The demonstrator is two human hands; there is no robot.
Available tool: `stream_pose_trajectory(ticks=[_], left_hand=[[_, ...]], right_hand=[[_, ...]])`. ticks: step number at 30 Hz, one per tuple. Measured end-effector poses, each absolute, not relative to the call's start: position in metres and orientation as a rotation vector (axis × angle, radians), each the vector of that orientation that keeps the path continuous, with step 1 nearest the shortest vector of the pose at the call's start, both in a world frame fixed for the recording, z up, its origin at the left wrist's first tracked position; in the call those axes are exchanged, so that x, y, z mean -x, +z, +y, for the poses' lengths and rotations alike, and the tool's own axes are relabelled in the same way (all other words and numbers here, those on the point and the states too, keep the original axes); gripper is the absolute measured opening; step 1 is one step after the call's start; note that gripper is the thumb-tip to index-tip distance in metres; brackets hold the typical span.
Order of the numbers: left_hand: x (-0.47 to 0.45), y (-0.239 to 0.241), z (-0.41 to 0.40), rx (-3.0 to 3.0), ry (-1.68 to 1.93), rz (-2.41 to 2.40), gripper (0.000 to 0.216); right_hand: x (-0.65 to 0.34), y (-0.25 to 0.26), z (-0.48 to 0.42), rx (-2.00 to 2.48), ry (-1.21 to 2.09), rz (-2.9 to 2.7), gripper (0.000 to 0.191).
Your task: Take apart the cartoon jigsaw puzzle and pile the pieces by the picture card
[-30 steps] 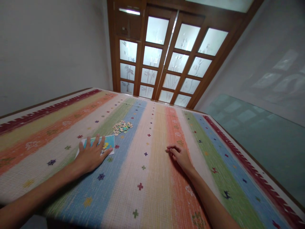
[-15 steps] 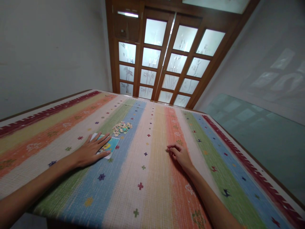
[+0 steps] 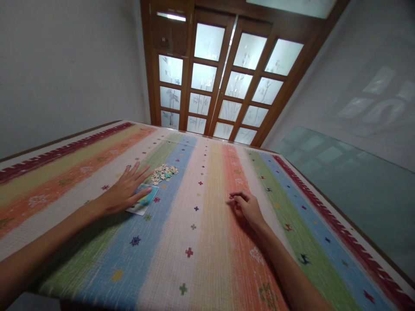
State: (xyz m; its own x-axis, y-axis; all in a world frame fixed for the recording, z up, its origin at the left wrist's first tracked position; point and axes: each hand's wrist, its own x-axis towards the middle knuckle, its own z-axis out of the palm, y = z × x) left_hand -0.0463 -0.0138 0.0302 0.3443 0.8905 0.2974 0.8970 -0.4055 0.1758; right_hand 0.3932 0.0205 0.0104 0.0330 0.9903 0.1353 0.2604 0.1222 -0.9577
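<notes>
My left hand [image 3: 128, 192] is open, fingers spread, over a small picture card [image 3: 141, 208] on the left of the table. The card has a blue and yellow print with a white border, and my hand hides part of it. Whether the fingers touch the card, I cannot tell. Just beyond the fingertips is a loose pile of jigsaw puzzle pieces [image 3: 164, 173], mostly pale with some teal ones. My right hand [image 3: 248, 209] rests on its side on the orange stripe, fingers curled in loosely, with nothing visible in them.
A striped tablecloth [image 3: 184, 224] with small printed motifs covers the long table. Wooden doors with frosted panes [image 3: 204, 77] stand beyond its far end. Along the right wall leans or hangs a pale green glass-like panel [image 3: 343, 181].
My left hand has lifted and shifted slightly up and left across the card, baring its lower right part. My right hand has hardly moved. The view has tilted a little.
</notes>
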Motion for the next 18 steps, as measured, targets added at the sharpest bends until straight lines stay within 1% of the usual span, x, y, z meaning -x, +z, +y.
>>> stream_pose_trajectory(ticks=[3, 6, 10, 14, 18], left_hand=[[0.013, 0.044, -0.01, 2.604, -0.627, -1.607, 0.068], [-0.026, 0.047, -0.007, 2.719, -0.631, -1.484, 0.061], [-0.069, 0.037, -0.003, 2.884, -0.598, -1.272, 0.054], [-0.093, 0.024, -0.002, 3.066, -0.48, -1.053, 0.049], [-0.097, 0.011, -0.006, 3.13, -0.488, -1.016, 0.051]], right_hand=[[-0.4, 0.018, 0.021, 1.315, 0.8, -1.466, 0.026], [-0.405, 0.025, 0.019, 1.336, 0.642, -1.58, 0.026], [-0.403, 0.026, 0.006, 1.314, 0.495, -1.818, 0.027], [-0.392, 0.022, -0.012, 1.163, 0.361, -2.148, 0.029], [-0.383, 0.011, -0.028, 1.081, 0.191, -2.416, 0.036]])
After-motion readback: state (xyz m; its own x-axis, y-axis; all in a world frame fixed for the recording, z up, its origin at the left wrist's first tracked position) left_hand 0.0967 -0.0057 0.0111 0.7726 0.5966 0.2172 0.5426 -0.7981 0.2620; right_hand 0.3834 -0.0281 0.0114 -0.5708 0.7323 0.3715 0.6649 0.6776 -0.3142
